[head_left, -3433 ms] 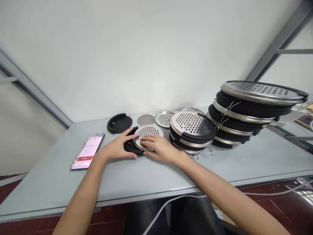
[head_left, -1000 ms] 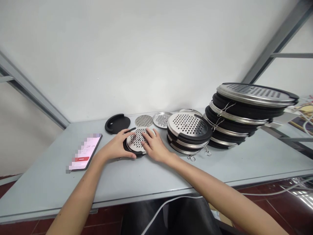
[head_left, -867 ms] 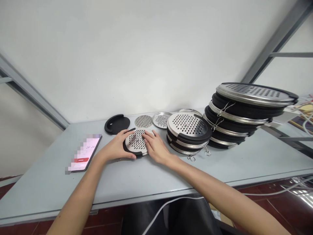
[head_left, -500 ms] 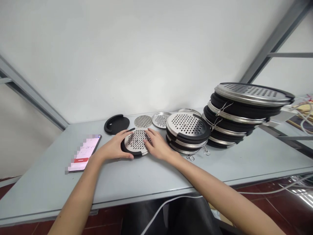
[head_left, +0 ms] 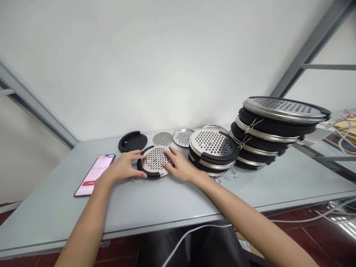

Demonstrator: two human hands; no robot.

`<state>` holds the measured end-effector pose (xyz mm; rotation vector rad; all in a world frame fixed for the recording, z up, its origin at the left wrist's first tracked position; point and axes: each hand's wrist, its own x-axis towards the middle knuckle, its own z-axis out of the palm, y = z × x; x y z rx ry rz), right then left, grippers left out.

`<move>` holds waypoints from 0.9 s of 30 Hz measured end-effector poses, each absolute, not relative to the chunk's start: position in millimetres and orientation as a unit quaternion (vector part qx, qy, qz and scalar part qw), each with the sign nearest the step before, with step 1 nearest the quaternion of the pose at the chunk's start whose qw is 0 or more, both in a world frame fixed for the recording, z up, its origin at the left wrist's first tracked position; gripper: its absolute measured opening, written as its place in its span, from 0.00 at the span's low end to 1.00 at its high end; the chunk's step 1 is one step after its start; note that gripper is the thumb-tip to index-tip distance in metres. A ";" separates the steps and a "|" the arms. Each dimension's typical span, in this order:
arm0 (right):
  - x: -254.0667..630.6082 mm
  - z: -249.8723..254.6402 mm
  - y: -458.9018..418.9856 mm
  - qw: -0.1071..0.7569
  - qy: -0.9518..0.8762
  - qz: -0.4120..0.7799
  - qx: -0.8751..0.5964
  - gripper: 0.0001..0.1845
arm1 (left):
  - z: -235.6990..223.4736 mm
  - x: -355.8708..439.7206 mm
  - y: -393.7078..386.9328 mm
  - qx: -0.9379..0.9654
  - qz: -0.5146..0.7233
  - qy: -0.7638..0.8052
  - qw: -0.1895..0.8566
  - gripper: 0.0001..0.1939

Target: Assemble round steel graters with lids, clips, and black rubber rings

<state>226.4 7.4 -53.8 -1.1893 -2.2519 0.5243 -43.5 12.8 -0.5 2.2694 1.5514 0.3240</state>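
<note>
While both hands meet near the center of the head view, one round grater [head_left: 156,163] lies flat between them on the counter [head_left: 155,211]. The left hand [head_left: 122,166] touches its black left rim, fingers parted widely; the right hand [head_left: 181,165] rests spread fingers on its right side; neither closes around it. Behind lie one black holder [head_left: 135,142], one grating disc [head_left: 162,139] and two rimmed discs [head_left: 183,137]. One short grater stack [head_left: 213,151] and one tall grater stack [head_left: 278,137] stand right; one phone [head_left: 93,174] lies left.

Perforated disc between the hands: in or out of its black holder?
In: the perforated disc lies within the black holder, whose raised rim curves around the disc's left edge. Whether it is locked, cannot tell.
</note>
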 end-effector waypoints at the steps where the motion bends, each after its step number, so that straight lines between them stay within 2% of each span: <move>1: 226.0 -54.0 7.1 0.267 -0.834 0.196 -0.440 0.35 | -1.0 -43.9 13.2 0.802 0.117 0.554 0.192 0.42; 5: 225.8 -53.0 5.8 0.262 -0.836 0.203 -0.437 0.43 | -3.8 -44.6 14.9 0.789 0.132 0.562 0.211 0.41; 12: 229.4 -43.1 4.6 0.223 -0.857 0.233 -0.403 0.51 | -4.9 -43.6 16.6 0.781 0.125 0.572 0.215 0.41; 17: 228.2 -43.7 5.4 0.210 -0.860 0.250 -0.392 0.51 | -0.6 -41.7 14.4 0.787 0.146 0.566 0.198 0.52; 20: 226.7 -45.8 4.8 0.204 -0.856 0.257 -0.400 0.48 | 2.4 -39.5 12.6 0.794 0.153 0.558 0.186 0.58; 27: 220.0 -46.1 2.3 0.203 -0.848 0.256 -0.417 0.48 | 2.2 -34.6 10.1 0.807 0.152 0.546 0.165 0.59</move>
